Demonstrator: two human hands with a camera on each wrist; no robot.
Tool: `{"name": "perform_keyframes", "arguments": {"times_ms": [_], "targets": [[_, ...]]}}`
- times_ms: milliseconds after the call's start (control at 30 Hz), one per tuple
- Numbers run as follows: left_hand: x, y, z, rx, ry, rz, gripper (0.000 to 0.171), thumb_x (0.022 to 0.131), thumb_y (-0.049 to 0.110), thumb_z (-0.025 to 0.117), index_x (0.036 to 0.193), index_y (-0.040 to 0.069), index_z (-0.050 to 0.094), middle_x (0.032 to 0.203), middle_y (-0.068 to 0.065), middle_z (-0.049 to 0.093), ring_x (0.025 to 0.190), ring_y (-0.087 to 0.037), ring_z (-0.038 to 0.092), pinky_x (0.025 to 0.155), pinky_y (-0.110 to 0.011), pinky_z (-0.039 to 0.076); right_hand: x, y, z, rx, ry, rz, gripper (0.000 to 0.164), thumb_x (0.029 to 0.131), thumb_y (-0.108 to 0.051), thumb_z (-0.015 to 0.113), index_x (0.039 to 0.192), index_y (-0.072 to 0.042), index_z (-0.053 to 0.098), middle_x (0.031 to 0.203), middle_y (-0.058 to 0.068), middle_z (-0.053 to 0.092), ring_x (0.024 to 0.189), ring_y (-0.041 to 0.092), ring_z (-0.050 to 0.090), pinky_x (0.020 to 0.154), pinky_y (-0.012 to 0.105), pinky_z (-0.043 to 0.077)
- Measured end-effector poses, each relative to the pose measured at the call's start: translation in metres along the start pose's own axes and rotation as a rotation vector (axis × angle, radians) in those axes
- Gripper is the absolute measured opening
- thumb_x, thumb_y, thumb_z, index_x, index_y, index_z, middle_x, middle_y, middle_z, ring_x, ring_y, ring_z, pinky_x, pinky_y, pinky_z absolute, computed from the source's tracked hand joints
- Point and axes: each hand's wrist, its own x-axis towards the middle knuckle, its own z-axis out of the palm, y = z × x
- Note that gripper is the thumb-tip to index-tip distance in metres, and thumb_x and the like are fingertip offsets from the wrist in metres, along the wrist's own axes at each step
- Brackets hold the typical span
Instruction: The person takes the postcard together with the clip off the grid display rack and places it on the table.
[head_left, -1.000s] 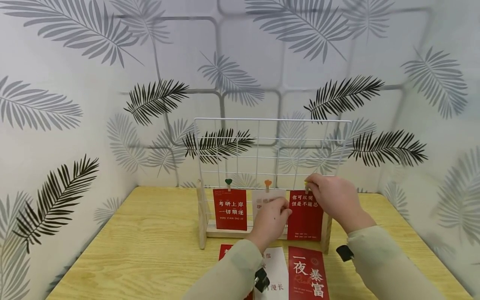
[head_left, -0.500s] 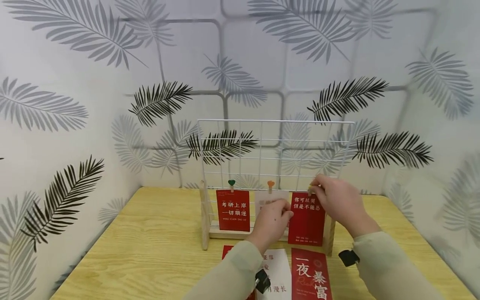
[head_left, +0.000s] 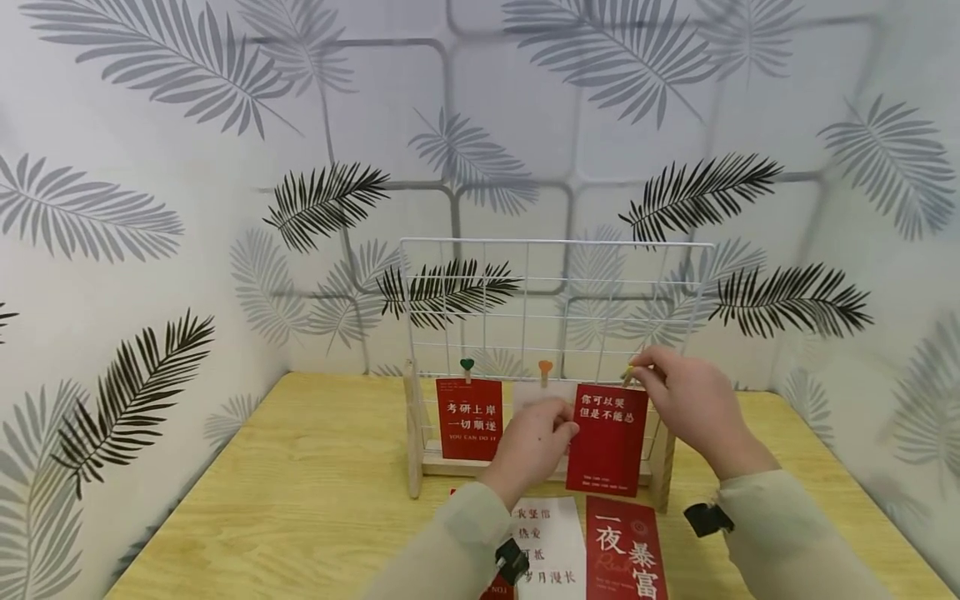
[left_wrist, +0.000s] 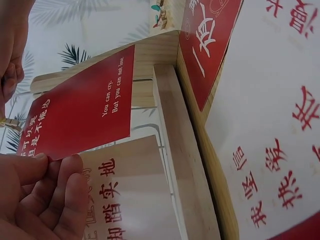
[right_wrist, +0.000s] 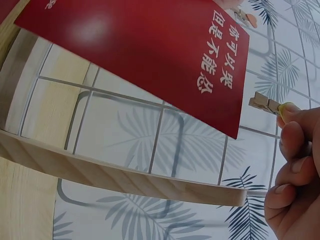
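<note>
My left hand pinches the left edge of a red card with white lettering, thumb against forefinger in the left wrist view. That card is tilted a little in front of a white wire grid rack with wooden legs. To its upper right, my right hand pinches a small wooden clothespin with a yellow end. The right wrist view shows the clothespin apart from the card's top edge. Behind my left hand hangs a white card, partly hidden.
Another red card hangs on the grid under a green heart clothespin. An orange heart clothespin holds the white card. On the wooden table lie a white card and a red card; another red one is mostly covered.
The red card has come off the grid, shifting left and tilting with my left hand. My right hand has moved slightly right with the clothespin, away from the card's top.
</note>
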Motion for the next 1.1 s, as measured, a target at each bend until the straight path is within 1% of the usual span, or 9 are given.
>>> {"name": "perform_keyframes", "arguments": {"times_ms": [100,267,367,467,733,867,933,1033,1100], "targets": [[-0.005,0.000,-0.007,-0.006,-0.013,-0.002,0.007,0.101,0.024,0.065,0.094,0.023,0.063,0.083,0.011,0.060,0.072,-0.009,0.057,0.063,-0.027,0.050,-0.003,-0.002,-0.002,0.014,0.000,0.011,0.010,0.098,-0.019,0.068,0.104,-0.012,0.071,0.074,-0.001,0.066,0.059,0.016,0.051,0.053,0.035,0.042],[-0.017,-0.001,-0.020,-0.005,-0.024,0.017,0.006,0.101,0.025,0.065,0.095,0.023,0.063,0.085,0.012,0.061,0.071,-0.009,0.059,0.062,-0.027,0.051,-0.008,-0.005,-0.006,0.049,-0.017,0.021,0.010,0.100,-0.021,0.066,0.105,-0.013,0.070,0.069,-0.005,0.058,0.054,0.014,0.043,0.050,0.033,0.037],[-0.026,-0.004,-0.029,-0.015,-0.034,0.019,0.006,0.100,0.023,0.066,0.094,0.023,0.063,0.085,0.012,0.061,0.070,-0.009,0.060,0.061,-0.027,0.051,-0.012,-0.008,-0.007,0.082,-0.032,0.035,0.013,0.099,-0.020,0.067,0.107,-0.012,0.071,0.071,-0.004,0.060,0.053,0.014,0.043,0.049,0.032,0.038],[-0.033,-0.006,-0.037,-0.031,-0.049,0.018,0.006,0.100,0.021,0.066,0.094,0.022,0.064,0.083,0.011,0.063,0.069,-0.010,0.061,0.060,-0.028,0.052,-0.016,-0.008,-0.008,0.100,-0.029,0.041,0.014,0.098,-0.019,0.068,0.109,-0.011,0.073,0.071,-0.003,0.060,0.053,0.014,0.043,0.050,0.033,0.038],[-0.043,-0.005,-0.054,-0.024,-0.065,0.008,0.005,0.100,0.023,0.066,0.096,0.022,0.064,0.080,0.010,0.064,0.067,-0.010,0.061,0.060,-0.029,0.052,-0.024,0.000,-0.013,0.112,-0.029,0.076,0.018,0.100,-0.023,0.066,0.114,-0.013,0.072,0.070,-0.004,0.059,0.058,0.016,0.046,0.052,0.033,0.038],[-0.052,-0.010,-0.065,-0.029,-0.049,0.004,0.006,0.099,0.022,0.067,0.096,0.020,0.063,0.076,0.007,0.064,0.066,-0.011,0.061,0.060,-0.028,0.052,-0.026,0.005,-0.012,0.116,-0.038,0.074,0.022,0.101,-0.027,0.064,0.115,-0.013,0.072,0.064,-0.005,0.052,0.052,0.015,0.041,0.048,0.032,0.035],[-0.057,-0.014,-0.071,-0.016,-0.041,0.004,0.006,0.099,0.021,0.067,0.095,0.020,0.063,0.073,0.005,0.063,0.064,-0.011,0.061,0.059,-0.027,0.052,-0.028,0.007,-0.010,0.114,-0.045,0.070,0.024,0.102,-0.030,0.063,0.116,-0.013,0.072,0.063,-0.005,0.050,0.050,0.014,0.039,0.047,0.031,0.033],[-0.065,-0.020,-0.080,0.001,-0.040,0.013,0.008,0.099,0.019,0.067,0.093,0.018,0.062,0.070,0.004,0.063,0.062,-0.011,0.060,0.055,-0.027,0.051,-0.034,0.010,-0.006,0.121,-0.055,0.078,0.024,0.102,-0.033,0.062,0.114,-0.014,0.073,0.063,-0.006,0.048,0.048,0.013,0.037,0.046,0.031,0.032],[-0.069,-0.024,-0.086,-0.011,-0.050,0.018,0.009,0.100,0.016,0.066,0.093,0.017,0.061,0.070,0.003,0.062,0.061,-0.012,0.060,0.055,-0.028,0.051,-0.039,0.013,-0.004,0.128,-0.058,0.085,0.024,0.102,-0.032,0.063,0.113,-0.014,0.073,0.063,-0.006,0.050,0.049,0.013,0.037,0.046,0.031,0.032]]}}
